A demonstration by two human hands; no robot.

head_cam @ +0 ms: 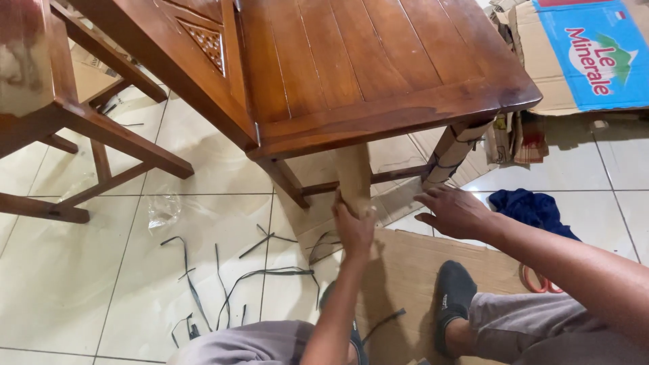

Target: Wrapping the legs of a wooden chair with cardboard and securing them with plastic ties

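Note:
A glossy brown wooden chair (351,74) stands in front of me, seen from above. Its front leg (353,172) is wrapped in tan cardboard. My left hand (353,226) is closed around the lower part of that wrapped leg. Hovering flat beside it to the right, my right hand (456,211) has its fingers spread and holds nothing. The chair's right leg (451,152) is partly wrapped in brown paper with black strapping.
A cardboard sheet (405,270) lies on the tiled floor under my socked foot (453,294). Cut black straps (263,274) and a plastic scrap (162,209) litter the tiles at left. A blue cloth (534,209), orange-handled scissors (537,282), a printed carton (595,54) and another chair (74,115) are nearby.

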